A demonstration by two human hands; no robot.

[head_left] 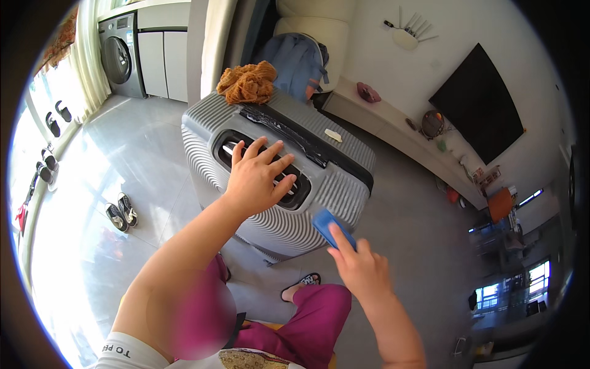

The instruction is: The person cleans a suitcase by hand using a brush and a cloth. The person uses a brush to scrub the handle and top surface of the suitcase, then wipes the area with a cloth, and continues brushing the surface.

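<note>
In front of me stands a grey ribbed suitcase, its handle side facing up toward me. My left hand lies with fingers spread across the black handle recess and partly hides the handle. In my right hand is a blue oblong object, shaped like a small scrub brush, with the index finger stretched along it. Its far end is by the suitcase's near right corner; whether they touch I cannot tell. A crumpled brown-orange cloth rests on the suitcase's far left corner. On the top lies a small whitish scrap.
Behind the suitcase a blue backpack leans on a cream seat. A long low shelf runs along the right wall under a dark television. Black sneakers sit on the tiled floor at left, and a washing machine stands far left.
</note>
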